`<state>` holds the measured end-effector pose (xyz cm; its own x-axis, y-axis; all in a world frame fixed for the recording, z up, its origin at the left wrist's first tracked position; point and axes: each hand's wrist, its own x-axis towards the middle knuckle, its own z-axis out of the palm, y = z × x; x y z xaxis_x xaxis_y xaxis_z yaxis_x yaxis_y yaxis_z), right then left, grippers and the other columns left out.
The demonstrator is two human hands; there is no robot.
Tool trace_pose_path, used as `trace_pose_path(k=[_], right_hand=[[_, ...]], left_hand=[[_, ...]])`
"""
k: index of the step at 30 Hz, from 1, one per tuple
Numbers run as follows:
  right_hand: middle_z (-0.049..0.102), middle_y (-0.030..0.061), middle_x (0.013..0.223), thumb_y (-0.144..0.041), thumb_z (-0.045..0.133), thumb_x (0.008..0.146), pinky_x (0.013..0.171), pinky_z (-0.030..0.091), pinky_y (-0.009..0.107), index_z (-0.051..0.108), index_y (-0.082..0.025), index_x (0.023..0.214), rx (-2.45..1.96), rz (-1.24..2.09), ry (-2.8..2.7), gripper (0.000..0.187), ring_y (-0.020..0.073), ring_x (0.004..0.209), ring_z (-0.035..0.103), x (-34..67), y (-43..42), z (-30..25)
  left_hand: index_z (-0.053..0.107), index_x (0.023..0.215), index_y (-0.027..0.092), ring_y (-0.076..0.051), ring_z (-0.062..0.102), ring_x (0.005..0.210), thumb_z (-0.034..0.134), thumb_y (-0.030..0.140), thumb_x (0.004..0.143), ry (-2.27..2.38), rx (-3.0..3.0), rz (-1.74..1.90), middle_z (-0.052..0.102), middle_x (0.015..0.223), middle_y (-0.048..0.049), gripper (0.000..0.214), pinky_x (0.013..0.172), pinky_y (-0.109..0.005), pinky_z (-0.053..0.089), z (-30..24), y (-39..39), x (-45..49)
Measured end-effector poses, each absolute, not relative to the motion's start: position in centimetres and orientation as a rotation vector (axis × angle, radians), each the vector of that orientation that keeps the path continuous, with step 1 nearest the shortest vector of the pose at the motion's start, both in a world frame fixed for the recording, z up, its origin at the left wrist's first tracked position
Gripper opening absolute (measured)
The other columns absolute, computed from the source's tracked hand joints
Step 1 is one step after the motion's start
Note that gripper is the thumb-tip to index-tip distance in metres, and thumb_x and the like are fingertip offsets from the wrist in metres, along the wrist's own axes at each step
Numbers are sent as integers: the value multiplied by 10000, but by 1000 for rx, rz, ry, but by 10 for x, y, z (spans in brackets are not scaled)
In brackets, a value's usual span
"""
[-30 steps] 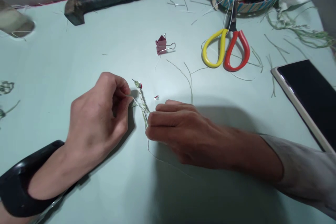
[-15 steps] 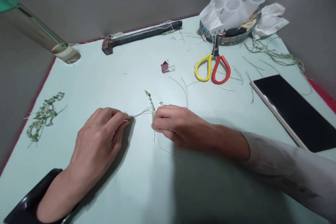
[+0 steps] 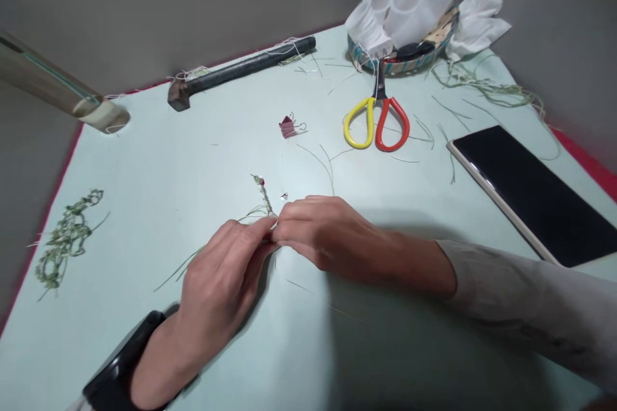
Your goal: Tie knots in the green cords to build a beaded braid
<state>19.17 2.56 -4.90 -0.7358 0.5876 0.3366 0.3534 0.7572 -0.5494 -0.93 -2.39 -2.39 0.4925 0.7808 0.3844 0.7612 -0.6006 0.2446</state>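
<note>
Hands meet near the middle of the view, the left hand (image 3: 219, 286) and the right hand (image 3: 330, 234) pressed close together, their fingertips closed on a knotted fibre cord (image 3: 263, 202), though the fingers hide the exact pinch. The cord rises from them toward twelve o'clock, lying on the pale green surface (image 3: 144, 160) and ending in a tiny red bead (image 3: 261, 181). Loose fibre strands (image 3: 193, 261) trail from the left hand toward eight o'clock, while a thin thread (image 3: 308, 287) runs out toward five o'clock. A small red-and-white scrap (image 3: 284, 196) lies just beside the cord at one o'clock. Farther off, a binder clip (image 3: 287, 127) sits at twelve o'clock, yellow-and-red scissors (image 3: 367, 119) at one o'clock, and a dark phone (image 3: 525, 192) at three o'clock, with a loose heap of green fibre (image 3: 65, 237) at nine o'clock. If either pinch slackens, the strands could spring apart and the knots loosen. Too hard a pull could snap the thin fibres or tear the bead free. The trailing ends could also catch on the black wristband (image 3: 120, 359) or tangle with the offcuts (image 3: 318, 160) scattered nearby.
</note>
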Motion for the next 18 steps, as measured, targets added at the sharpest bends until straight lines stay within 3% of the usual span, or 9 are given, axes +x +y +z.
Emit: trace_pose_path(k=[5, 11, 16, 18], right_hand=[[705, 21, 938, -98, 504, 981, 664, 387, 263, 703, -160, 1005, -732, 648, -2446, 210, 127, 789, 558, 193, 26, -49], [733, 45, 1153, -45, 495, 966, 845, 329, 376, 687, -162, 1095, -859, 470, -2378, 259, 195, 966, 524, 195, 20, -41], [701, 37, 919, -265, 541, 1005, 827, 302, 419, 683, -155, 933, -839, 271, -2453, 193, 213, 861, 496, 206, -4, -28], [668, 23, 855, -232, 572, 969, 791, 299, 411, 665, -170, 856, -813, 255, -2559, 159, 216, 825, 492, 207, -16, -27]], left_hand=[[615, 1087, 210, -161, 678, 698, 620, 140, 962, 1487, 2547, 721, 726, 822, -7, 143, 615, -267, 507, -23, -22, -13], [621, 1133, 201, -147, 652, 692, 627, 107, 953, 1489, 2532, 739, 715, 831, -2, 203, 641, -268, 506, -24, -23, -12], [645, 1065, 192, -158, 625, 718, 623, 28, 927, 1404, 2575, 794, 694, 823, -15, 216, 686, -301, 500, -23, -27, -14], [649, 1079, 196, -162, 637, 756, 617, -8, 912, 1365, 2573, 791, 705, 860, -22, 266, 720, -313, 506, -22, -28, -16]])
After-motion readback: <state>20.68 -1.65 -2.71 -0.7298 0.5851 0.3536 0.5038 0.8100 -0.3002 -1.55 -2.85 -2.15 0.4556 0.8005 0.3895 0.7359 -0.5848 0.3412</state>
